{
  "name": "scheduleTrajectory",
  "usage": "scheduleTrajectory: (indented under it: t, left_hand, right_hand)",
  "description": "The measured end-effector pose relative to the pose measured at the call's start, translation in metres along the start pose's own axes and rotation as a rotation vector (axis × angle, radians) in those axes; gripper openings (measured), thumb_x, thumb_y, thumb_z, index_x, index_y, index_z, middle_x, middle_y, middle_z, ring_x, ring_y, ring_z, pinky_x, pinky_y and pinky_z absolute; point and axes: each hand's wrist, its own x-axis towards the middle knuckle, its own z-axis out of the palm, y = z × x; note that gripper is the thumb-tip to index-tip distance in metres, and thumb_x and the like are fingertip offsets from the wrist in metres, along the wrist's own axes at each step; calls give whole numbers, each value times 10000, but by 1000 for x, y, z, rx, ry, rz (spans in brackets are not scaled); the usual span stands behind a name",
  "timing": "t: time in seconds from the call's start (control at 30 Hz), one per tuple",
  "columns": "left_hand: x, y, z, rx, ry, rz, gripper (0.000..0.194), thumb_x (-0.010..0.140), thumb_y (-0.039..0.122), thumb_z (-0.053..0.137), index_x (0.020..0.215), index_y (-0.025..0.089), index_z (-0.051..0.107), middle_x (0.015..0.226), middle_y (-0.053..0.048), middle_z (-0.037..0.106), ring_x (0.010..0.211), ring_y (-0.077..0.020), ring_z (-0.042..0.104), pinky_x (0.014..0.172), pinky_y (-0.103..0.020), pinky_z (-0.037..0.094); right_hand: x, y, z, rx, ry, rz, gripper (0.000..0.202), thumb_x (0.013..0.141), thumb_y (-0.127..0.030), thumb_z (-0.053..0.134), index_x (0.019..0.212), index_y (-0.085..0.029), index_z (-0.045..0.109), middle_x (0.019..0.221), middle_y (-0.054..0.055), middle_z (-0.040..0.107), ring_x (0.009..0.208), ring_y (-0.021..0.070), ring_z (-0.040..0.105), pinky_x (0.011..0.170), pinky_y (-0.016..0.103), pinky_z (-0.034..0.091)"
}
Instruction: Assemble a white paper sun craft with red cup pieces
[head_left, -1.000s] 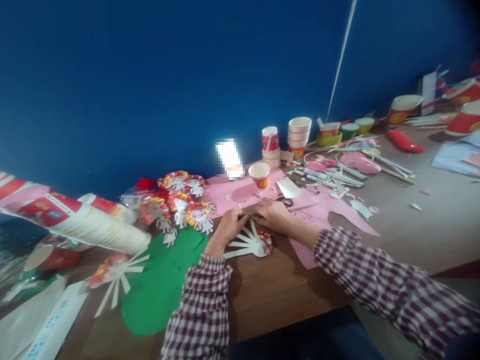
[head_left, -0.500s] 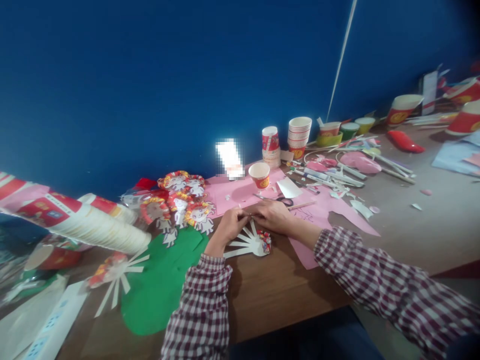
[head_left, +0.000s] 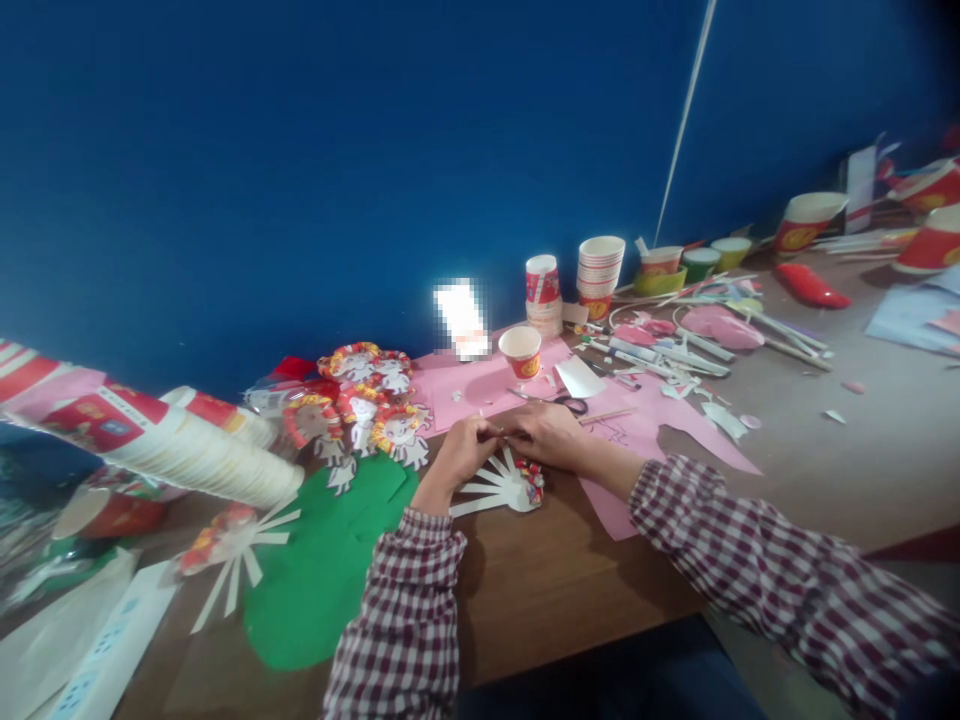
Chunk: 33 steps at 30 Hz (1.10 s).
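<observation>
A paper cup cut into splayed white strips (head_left: 513, 492) lies on the table edge side of my hands, a red patterned piece at its right. My left hand (head_left: 463, 452) is closed, its thumb and fingers pinching at the end of one strip. Beside it, my right hand (head_left: 546, 435) is also closed, fingertips meeting the left ones at that strip; the very tip is hidden between them. Just behind my right hand lie scissors (head_left: 573, 405) and a thin wooden stick (head_left: 609, 412). A second cut cup with strips (head_left: 244, 540) rests to the left.
Green paper (head_left: 307, 600) and several paper figures with red-yellow rings (head_left: 360, 415) lie left. A long stack of paper cups (head_left: 202, 470) leans there. A single cup (head_left: 520, 355) stands on pink paper (head_left: 457, 385). Markers (head_left: 652, 355) and scraps lie right, before a blue wall (head_left: 337, 150).
My fingertips have shifted slightly at the strip end, with the two hands still together. The cut cup and everything else stay in place.
</observation>
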Motion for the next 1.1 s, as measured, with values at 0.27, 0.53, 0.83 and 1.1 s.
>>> scheduleTrajectory:
  t: [0.27,0.53,0.83,1.1]
  left_hand:
    - [2,-1,1,-43,-23,-31,211,747,259,604,855,120,719,773,-61,694,685,-163,611,610,-236,450]
    - [1,2,-1,-39,-39,-17,261,737,214,591,953,122,706,883,-75,706,764,-179,629,678,-250,477]
    - [3,-1,-2,57,-27,47,348,864,340,448,801,111,703,748,-54,678,700,-161,585,635,-243,416]
    - [3,-2,0,37,-44,72,332,861,356,463,828,127,701,760,-55,681,708,-159,575,642,-244,410]
  right_hand:
    - [2,2,2,-36,-38,12,218,865,-251,505,1012,-187,653,979,73,679,919,196,601,805,272,411]
    - [3,5,2,-1,-20,0,231,862,-244,512,1040,-182,647,984,77,674,932,181,593,832,266,401]
    - [2,3,-5,-13,-67,33,279,871,-254,506,1116,-192,625,998,93,666,952,181,589,817,263,412]
    - [2,3,-3,-23,-71,56,273,878,-266,486,1088,-179,639,1007,103,666,960,188,588,818,268,416]
